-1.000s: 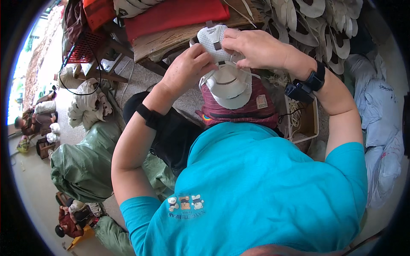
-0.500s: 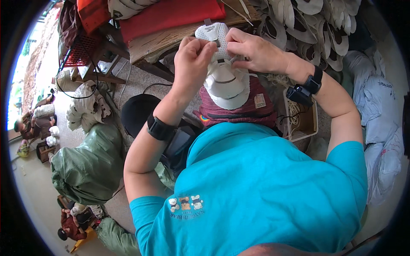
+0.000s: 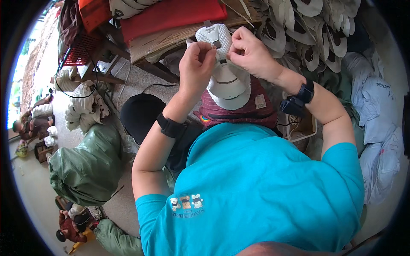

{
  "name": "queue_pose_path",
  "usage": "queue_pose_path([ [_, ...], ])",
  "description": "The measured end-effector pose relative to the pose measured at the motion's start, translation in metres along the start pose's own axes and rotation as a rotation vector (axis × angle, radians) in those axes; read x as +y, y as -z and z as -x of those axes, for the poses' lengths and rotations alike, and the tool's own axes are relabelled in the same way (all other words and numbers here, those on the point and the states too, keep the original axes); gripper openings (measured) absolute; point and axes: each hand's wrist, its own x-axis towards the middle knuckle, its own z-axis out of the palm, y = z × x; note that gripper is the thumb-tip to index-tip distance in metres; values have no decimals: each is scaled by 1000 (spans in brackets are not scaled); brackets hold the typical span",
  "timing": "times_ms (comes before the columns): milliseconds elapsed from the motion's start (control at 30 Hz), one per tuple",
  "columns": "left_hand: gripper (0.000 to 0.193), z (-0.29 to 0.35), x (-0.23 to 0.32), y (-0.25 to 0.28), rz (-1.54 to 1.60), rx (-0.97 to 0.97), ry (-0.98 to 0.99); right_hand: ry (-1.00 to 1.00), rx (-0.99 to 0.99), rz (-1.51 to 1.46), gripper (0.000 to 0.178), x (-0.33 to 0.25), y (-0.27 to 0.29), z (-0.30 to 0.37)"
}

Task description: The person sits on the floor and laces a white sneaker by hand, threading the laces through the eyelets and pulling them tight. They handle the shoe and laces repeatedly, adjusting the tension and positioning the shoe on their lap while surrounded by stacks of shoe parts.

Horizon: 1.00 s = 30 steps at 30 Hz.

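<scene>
A white shoe upper point(image 3: 230, 91) lies over my lap on maroon striped cloth, its rounded end towards me. Its perforated tongue point(image 3: 221, 32) points away, against the edge of the wooden table. On the left side of the tongue, my left hand point(image 3: 195, 64) is closed in a pinch, thumb against forefinger. Across from it, my right hand point(image 3: 252, 53) pinches too, close to the tongue's right edge. Whatever lies between the fingertips of either hand is too small or hidden to name. Dark bands with small devices sit on both wrists.
Beyond the shoe upper stands a wooden table point(image 3: 158, 42) with red cloth point(image 3: 171, 19) on it. Many pale shoe uppers point(image 3: 299, 25) hang at the far right. A box with cords point(image 3: 303, 128) stands by my right side. Green sacks point(image 3: 89, 166) and other people point(image 3: 70, 226) are at left.
My right hand has shifted slightly down and its fingers have curled closer together. My left hand has moved a little right and down, still pinching. The shoe upper stays in place.
</scene>
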Motion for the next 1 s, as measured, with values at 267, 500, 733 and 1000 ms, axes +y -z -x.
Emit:
queue_pose_path([
  [267, 7, 14, 2, -13, 237, 64, 40, -365, 30, -750, 18, -22, 1, -14],
  [500, 18, 11, 5, -9, 196, 1, 77, -219, 35, -546, 16, -22, -14, -1],
  [733, 32, 7, 7, -1, 198, -5, 143, -172, -3, -425, 14, -26, -12, -3],
  [1000, 18, 4, 16, 26, 479, -104, 232, 171, 115, -339, 9, -90, 16, -27],
])
